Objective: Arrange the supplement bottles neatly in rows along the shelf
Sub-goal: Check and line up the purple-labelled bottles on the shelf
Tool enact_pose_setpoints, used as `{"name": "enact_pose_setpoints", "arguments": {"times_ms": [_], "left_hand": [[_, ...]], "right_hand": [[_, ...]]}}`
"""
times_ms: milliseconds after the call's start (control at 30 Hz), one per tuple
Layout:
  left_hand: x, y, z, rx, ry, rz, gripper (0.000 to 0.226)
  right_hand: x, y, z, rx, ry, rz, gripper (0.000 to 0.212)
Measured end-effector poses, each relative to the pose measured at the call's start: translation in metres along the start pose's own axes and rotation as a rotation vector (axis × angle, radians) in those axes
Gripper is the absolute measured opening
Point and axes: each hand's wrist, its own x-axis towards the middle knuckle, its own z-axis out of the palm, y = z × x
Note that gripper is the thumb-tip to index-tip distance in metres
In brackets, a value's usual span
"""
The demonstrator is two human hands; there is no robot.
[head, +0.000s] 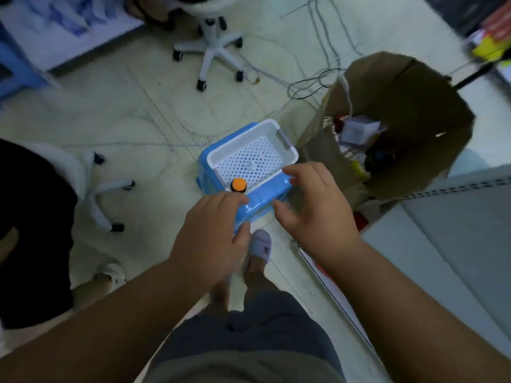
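both hands, left (213,236) and right (312,208), hovered open, holding nothing; one bottle (239,185) remained in the near-empty basket (287,150); shelving looked nearly done.

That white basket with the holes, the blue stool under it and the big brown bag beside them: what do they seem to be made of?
The white basket looks like matte moulded plastic: thin rim, even perforated floor. The blue stool seems to be glossy plastic, going by the bright highlights on its edge. The brown bag appears to be kraft paper, dull and creased, standing open stiffly.
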Motion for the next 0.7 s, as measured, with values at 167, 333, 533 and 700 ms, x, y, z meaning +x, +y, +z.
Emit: {"name": "enact_pose_setpoints", "arguments": {"times_ms": [167,333,533,700], "left_hand": [[-0.021,0.078,-0.011,-0.015,-0.042,0.292,0.034],[-0.057,0.172,-0.006,0.034,-0.093,0.552,0.038],[-0.137,0.272,0.045,0.003,-0.165,0.78,0.039],[-0.216,0.353,0.109,-0.043,-0.246,0.883,0.044]], "right_hand": [[-0.095,-0.021,-0.088,-0.01,0.198,0.11,0.045],[-0.192,-0.021,-0.158,-0.04,0.436,0.204,0.043],[-0.332,0.005,-0.214,-0.07,0.639,0.343,0.042],[-0.451,0.041,-0.25,-0.124,0.675,0.489,0.043]]}}
